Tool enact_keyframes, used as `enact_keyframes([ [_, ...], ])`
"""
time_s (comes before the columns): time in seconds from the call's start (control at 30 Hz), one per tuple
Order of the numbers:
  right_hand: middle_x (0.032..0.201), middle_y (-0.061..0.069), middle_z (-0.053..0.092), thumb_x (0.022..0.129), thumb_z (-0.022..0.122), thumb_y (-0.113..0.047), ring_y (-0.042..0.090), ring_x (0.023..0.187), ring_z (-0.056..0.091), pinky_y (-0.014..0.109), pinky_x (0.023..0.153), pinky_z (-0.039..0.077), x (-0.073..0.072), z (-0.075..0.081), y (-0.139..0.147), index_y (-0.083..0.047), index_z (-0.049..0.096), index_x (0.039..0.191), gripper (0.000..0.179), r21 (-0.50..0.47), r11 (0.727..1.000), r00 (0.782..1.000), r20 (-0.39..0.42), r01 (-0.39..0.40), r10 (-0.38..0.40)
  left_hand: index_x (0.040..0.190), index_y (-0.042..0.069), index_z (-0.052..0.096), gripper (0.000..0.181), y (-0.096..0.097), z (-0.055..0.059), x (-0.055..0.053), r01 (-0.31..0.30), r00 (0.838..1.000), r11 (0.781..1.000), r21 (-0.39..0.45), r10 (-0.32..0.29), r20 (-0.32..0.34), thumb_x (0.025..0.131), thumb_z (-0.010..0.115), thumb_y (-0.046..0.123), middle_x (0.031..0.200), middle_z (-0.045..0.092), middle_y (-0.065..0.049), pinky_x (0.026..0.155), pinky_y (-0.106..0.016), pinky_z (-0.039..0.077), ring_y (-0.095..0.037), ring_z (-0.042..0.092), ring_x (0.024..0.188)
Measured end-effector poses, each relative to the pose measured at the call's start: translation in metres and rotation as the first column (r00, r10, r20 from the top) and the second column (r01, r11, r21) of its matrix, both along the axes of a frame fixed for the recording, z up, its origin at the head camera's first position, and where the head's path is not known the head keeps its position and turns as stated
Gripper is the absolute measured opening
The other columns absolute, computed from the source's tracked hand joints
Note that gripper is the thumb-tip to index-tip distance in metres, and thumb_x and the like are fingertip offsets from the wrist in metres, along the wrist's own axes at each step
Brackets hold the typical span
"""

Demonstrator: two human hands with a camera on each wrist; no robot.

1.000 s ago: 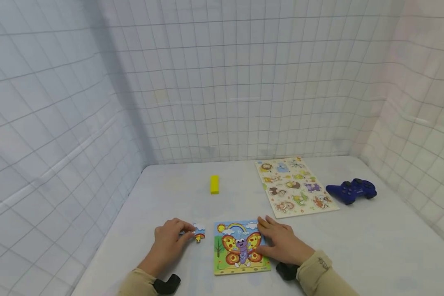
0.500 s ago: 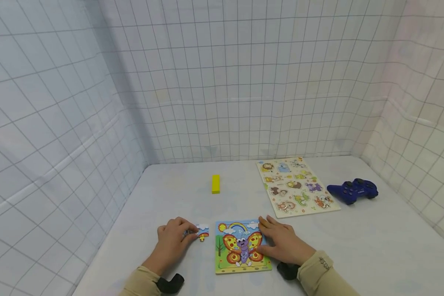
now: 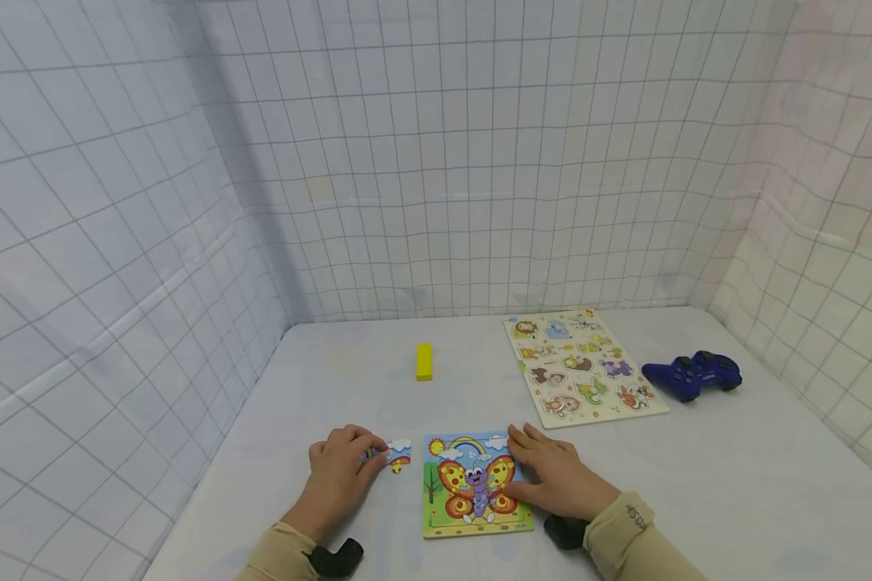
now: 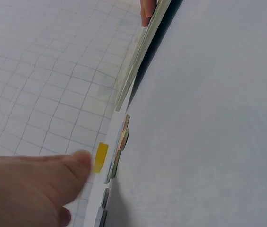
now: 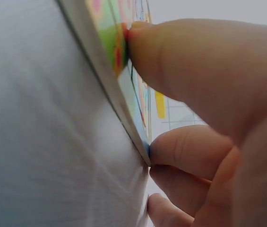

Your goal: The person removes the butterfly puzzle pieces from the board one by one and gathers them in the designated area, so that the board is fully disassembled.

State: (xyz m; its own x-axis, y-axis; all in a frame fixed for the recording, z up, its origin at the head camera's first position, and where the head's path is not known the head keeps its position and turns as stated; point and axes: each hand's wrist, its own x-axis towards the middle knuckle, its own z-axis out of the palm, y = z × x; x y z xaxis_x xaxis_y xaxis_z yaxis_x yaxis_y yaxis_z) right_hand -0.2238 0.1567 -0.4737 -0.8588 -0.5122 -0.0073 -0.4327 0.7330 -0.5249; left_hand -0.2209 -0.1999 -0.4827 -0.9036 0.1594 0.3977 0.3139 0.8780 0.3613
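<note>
My left hand (image 3: 340, 474) hovers at several small jigsaw pieces (image 3: 400, 456) left of the puzzle board, thumb and index tips close to their edge. The left wrist view shows the pieces (image 4: 120, 146) flat on the table, with a small gap to the thumb (image 4: 79, 165). Fingers partly hide the leftmost ones. A square butterfly puzzle (image 3: 477, 484) lies in front of me. My right hand (image 3: 559, 478) rests over its right side. In the right wrist view, the thumb (image 5: 171, 52) presses the picture while fingertips (image 5: 171, 146) touch the board's edge.
Behind the puzzle lies a yellow block (image 3: 424, 361). A larger animal puzzle board (image 3: 584, 367) sits at the back right, with a blue game controller (image 3: 693, 375) beside it. Gridded white cloth walls (image 3: 480, 161) enclose the table at the back and sides.
Over the first half second, the left hand and the small pieces shifted slightly right, nearer the butterfly puzzle. The right hand stays on the board, and little differs since.
</note>
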Motion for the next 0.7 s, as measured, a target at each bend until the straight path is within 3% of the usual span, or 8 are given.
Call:
enact_keyframes([
  [0.07,0.165,0.015,0.034,0.095,0.068,-0.055,0.039,0.156,0.021,0.07,0.111,0.025,0.0,0.0,0.0,-0.002,0.044,0.154,0.082,-0.003,1.0,1.0,0.001,0.0,0.0,0.1,0.024,0.074,0.011,0.006,0.001,0.003,0.047,0.999,0.998,0.045,-0.046,-0.022,0.091,0.08,0.024,0.099,0.063,0.01,0.087,-0.041,0.041,-0.013,0.058,0.095],
  [0.13,0.165,0.015,0.034,0.094,0.068,-0.055,0.04,0.156,0.022,0.07,0.111,0.025,-0.001,0.0,0.0,-0.002,0.045,0.154,0.083,-0.003,1.0,1.0,-0.002,0.0,0.0,0.107,0.02,0.073,0.017,0.015,0.002,0.007,0.144,0.989,0.985,0.092,-0.145,0.002,0.093,0.079,0.026,0.093,0.061,0.012,0.077,-0.03,0.046,-0.007,0.057,0.084],
  [0.23,0.165,0.016,0.034,0.094,0.068,-0.058,0.04,0.155,0.024,0.069,0.111,0.025,-0.001,0.0,-0.002,-0.003,0.046,0.153,0.083,-0.002,1.0,1.0,-0.025,0.008,-0.008,0.122,0.016,0.068,0.037,0.033,0.003,0.015,0.282,0.942,0.949,0.143,-0.302,0.146,0.094,0.076,0.04,0.087,0.056,0.015,0.064,-0.021,0.045,-0.001,0.05,0.072],
  [0.3,0.164,0.017,0.035,0.094,0.068,-0.056,0.04,0.154,0.026,0.068,0.111,0.025,-0.001,0.0,-0.005,-0.004,0.048,0.152,0.08,-0.014,0.999,0.997,-0.061,0.037,-0.038,0.126,0.017,0.066,0.051,0.043,0.004,0.019,0.32,0.915,0.942,0.1,-0.334,0.226,0.092,0.073,0.053,0.086,0.052,0.015,0.062,-0.021,0.042,-0.001,0.047,0.071],
  [0.37,0.163,0.018,0.037,0.096,0.068,-0.053,0.04,0.153,0.03,0.068,0.111,0.026,-0.001,0.0,-0.011,-0.004,0.05,0.151,0.075,-0.071,0.996,0.991,-0.11,0.062,-0.07,0.127,0.018,0.066,0.06,0.05,0.004,0.022,0.316,0.913,0.948,0.038,-0.314,0.26,0.088,0.071,0.063,0.086,0.05,0.014,0.062,-0.021,0.039,-0.001,0.045,0.072],
  [0.43,0.161,0.018,0.04,0.098,0.067,-0.047,0.04,0.151,0.034,0.069,0.112,0.027,0.001,0.0,-0.018,-0.004,0.051,0.15,0.069,-0.192,0.978,0.986,-0.127,0.083,-0.108,0.126,0.019,0.066,0.063,0.053,0.004,0.024,0.301,0.925,0.953,-0.03,-0.284,0.254,0.086,0.071,0.068,0.086,0.047,0.014,0.061,-0.021,0.038,-0.002,0.043,0.072],
  [0.6,0.147,0.008,0.058,0.101,0.067,-0.04,0.034,0.135,0.054,0.055,0.109,0.044,0.004,-0.003,-0.037,-0.01,0.06,0.142,0.051,-0.493,0.867,0.995,-0.029,0.068,-0.094,0.123,0.022,0.064,0.064,0.055,0.0,0.02,0.266,0.927,0.964,-0.014,-0.252,0.278,0.083,0.071,0.071,0.083,0.049,0.014,0.057,-0.023,0.037,-0.002,0.044,0.068],
  [0.7,0.131,-0.002,0.063,0.098,0.069,-0.044,0.026,0.122,0.057,0.047,0.1,0.049,0.004,-0.007,-0.043,-0.018,0.068,0.129,0.041,-0.456,0.89,0.999,-0.022,0.011,-0.023,0.119,0.025,0.063,0.054,0.059,0.0,0.013,0.244,0.911,0.969,0.046,-0.246,0.332,0.085,0.073,0.066,0.076,0.052,0.013,0.053,-0.025,0.036,-0.003,0.045,0.061],
])
